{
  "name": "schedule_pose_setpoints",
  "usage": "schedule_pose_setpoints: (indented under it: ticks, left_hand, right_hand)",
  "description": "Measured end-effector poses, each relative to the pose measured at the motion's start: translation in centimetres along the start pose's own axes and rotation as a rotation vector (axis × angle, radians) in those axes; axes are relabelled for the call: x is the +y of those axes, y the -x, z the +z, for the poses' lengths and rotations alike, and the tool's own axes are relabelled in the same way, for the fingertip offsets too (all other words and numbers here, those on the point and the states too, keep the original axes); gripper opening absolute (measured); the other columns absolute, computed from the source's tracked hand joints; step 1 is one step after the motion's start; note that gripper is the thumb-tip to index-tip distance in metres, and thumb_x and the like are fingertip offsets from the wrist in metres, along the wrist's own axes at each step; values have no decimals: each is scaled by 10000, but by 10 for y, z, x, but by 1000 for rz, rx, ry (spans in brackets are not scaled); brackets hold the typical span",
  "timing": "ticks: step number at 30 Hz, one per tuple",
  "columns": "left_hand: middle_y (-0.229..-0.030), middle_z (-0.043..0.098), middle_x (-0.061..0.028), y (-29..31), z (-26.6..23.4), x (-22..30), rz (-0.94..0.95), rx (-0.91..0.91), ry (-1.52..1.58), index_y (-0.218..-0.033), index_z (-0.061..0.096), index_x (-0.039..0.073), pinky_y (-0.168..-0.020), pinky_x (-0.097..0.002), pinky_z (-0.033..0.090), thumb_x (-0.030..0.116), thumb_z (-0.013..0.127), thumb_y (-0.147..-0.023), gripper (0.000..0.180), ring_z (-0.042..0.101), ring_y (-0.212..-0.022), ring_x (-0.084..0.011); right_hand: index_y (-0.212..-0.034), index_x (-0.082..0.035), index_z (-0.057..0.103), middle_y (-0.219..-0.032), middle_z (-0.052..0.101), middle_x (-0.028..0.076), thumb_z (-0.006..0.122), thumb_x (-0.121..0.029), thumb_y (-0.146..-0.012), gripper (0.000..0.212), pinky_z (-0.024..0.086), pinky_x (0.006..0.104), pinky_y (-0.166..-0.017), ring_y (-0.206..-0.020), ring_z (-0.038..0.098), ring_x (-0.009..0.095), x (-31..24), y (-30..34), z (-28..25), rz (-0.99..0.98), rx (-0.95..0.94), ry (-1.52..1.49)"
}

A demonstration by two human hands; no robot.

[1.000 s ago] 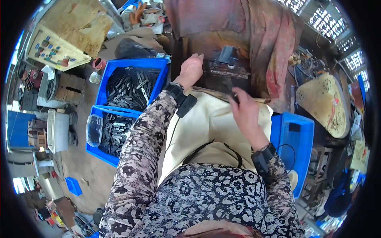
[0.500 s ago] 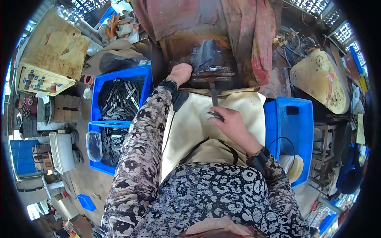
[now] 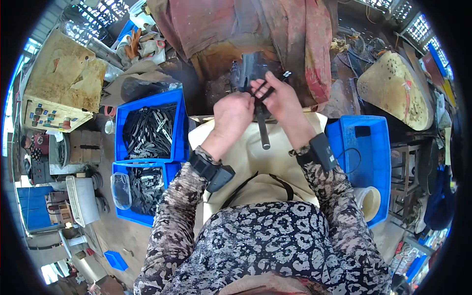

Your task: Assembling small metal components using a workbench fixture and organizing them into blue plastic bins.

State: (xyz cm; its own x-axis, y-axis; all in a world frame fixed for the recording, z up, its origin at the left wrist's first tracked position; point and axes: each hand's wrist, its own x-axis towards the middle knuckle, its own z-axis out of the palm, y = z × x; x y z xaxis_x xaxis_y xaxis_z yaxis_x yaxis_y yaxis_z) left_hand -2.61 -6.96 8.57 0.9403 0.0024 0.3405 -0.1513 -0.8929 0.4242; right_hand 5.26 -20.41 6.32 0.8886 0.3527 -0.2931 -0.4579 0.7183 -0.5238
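The right hand (image 3: 283,102), apparently positioning a dark strip (image 3: 267,93) clamped in its fingers beside the curled left hand (image 3: 233,113), whose hold was unclear, likely needed steadiness next.

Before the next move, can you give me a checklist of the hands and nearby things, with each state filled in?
1. Right hand has hold of the slim dark strip: ok.
2. Left hand grip: cannot tell; its fingers are curled and hide whatever is inside.
3. Dark rod near end free of both hands: ok; it juts toward the cream apron.
4. Wrist devices worn on both arms, left and right: ok.
5. Clear plastic container wholly inside the lower-left blue bin: not ok; it overlaps the rim.
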Motion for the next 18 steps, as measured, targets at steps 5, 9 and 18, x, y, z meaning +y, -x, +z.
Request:
schedule_pose_setpoints:
  ticks: [5, 9, 18]
  left_hand:
    - [-947, 642, -240, 14, 8, -17, -12, -157, 334, -1141, 636, 106, -659, -398, 530, 44, 568, -809, 344, 654, -755, -322]
    - [-1002, 622, -272, 2, -32, -25, -403, -296, 944, -1307, 542, 116, -644, -360, 534, -29, 545, -800, 527, 667, -733, -263]
    - [-950, 660, -204, -46, 51, -111, -151, -155, 227, -1165, 619, 106, -742, -403, 516, -22, 523, -814, 385, 655, -836, -320]
  right_hand:
    - [-1047, -23, 543, -875, 584, 94, 558, -120, -940, 145, 511, 348, -678, -762, 584, 209, 9, 18, 7, -35, 95, 63]
    - [-1096, -40, 550, -873, 574, 48, 547, -122, -949, 168, 434, 272, -592, -669, 516, 134, -15, 35, -19, -26, -56, 181]
    - [-1115, -43, 604, -771, 574, -14, 681, -189, -873, 293, 406, 236, -525, -592, 495, 82, 7, 92, -40, -111, -70, 958]
